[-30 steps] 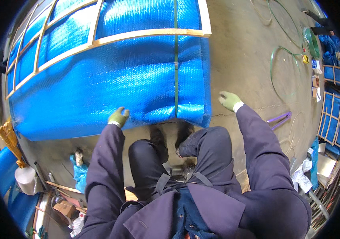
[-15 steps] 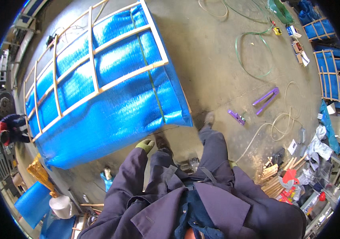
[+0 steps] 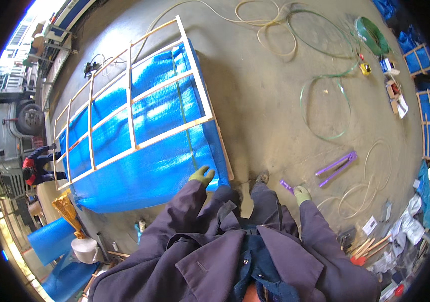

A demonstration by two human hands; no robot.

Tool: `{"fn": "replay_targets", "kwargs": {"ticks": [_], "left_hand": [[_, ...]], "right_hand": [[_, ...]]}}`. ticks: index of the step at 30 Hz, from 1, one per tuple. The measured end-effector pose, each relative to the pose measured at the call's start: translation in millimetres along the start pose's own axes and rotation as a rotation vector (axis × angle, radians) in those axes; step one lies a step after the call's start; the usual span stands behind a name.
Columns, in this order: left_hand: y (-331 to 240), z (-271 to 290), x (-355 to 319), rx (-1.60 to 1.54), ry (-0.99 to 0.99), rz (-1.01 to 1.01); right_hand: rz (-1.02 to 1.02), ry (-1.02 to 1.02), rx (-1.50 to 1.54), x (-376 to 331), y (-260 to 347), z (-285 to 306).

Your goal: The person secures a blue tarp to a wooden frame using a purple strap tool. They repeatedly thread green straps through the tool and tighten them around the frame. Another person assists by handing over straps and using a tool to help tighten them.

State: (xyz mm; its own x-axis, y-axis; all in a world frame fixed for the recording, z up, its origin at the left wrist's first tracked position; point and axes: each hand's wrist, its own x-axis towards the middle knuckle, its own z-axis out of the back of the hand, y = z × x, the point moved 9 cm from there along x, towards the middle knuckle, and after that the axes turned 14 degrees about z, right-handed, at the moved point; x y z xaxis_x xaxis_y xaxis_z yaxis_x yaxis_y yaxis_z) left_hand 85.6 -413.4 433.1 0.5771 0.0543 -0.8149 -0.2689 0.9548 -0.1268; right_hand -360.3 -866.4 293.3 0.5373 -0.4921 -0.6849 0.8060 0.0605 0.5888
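A large package wrapped in shiny blue sheeting [image 3: 139,186] lies on the floor in front of me to the left. A wooden slat frame [image 3: 133,121] rests on top, and a green strap [image 3: 183,113] runs around one end. My left hand [image 3: 203,175], in a green glove, is over the package's near right corner with fingers apart, holding nothing. My right hand [image 3: 302,194], gloved too, hangs to the right with fingers loosely extended. It partly covers a small purple tool [image 3: 286,186] on the floor. A longer purple two-handled tool [image 3: 337,168] lies beyond it.
At the package's far left end a person [image 3: 36,166] bends beside the frame. Loops of green strap [image 3: 303,108] and pale strap [image 3: 361,194] lie on the floor. Wooden sticks [image 3: 368,246] and scrap are at lower right. A vehicle [image 3: 11,126] stands far left.
My view has shifted, so the package and tools appear lower. My left hand has moved forward over the package corner. My right hand has come out from beside my leg toward the small purple tool.
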Motion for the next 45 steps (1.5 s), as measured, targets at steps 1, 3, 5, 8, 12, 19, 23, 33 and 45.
{"fn": "replay_targets", "kwargs": {"ticks": [1, 3, 5, 8, 12, 19, 23, 33, 45], "left_hand": [[-43.9, 15.2, 8.1, -0.022, -0.025, -0.039], [-112.6, 52.1, 34.2, -0.128, -0.093, -0.119], [-159.4, 100.9, 82.1, -0.242, -0.176, -0.134], [-203.0, 185.7, 199.9, -0.358, -0.329, -0.029], [-258.8, 252.1, 390.8, -0.698, -0.315, 0.048], [-292.5, 205.5, 631.4, -0.632, -0.106, 0.420], [-306.8, 169.2, 692.0, -0.802, 0.048, 0.385], [-304.6, 185.9, 712.4, -0.841, 0.136, 0.324], [-339.5, 369.4, 504.3, -0.927, 0.102, 0.303]], "right_hand": [[0.049, -0.025, -0.039, 18.6, 23.8, 16.8], [0.035, -0.042, -0.096, 46.2, 49.1, 43.5], [0.028, 0.007, -0.113, 75.7, 69.6, 49.5], [0.277, 0.316, -0.390, 113.4, 113.1, 48.6], [0.316, 0.566, -0.800, 168.3, 166.3, 87.1], [0.094, 0.571, -0.923, 308.2, 400.0, 135.9], [-0.252, 0.259, -0.505, 392.5, 506.6, 118.6], [-0.007, 0.298, -0.690, 621.9, 723.7, 57.5], [0.067, 0.885, 0.023, 815.3, 999.3, -479.0]]}}
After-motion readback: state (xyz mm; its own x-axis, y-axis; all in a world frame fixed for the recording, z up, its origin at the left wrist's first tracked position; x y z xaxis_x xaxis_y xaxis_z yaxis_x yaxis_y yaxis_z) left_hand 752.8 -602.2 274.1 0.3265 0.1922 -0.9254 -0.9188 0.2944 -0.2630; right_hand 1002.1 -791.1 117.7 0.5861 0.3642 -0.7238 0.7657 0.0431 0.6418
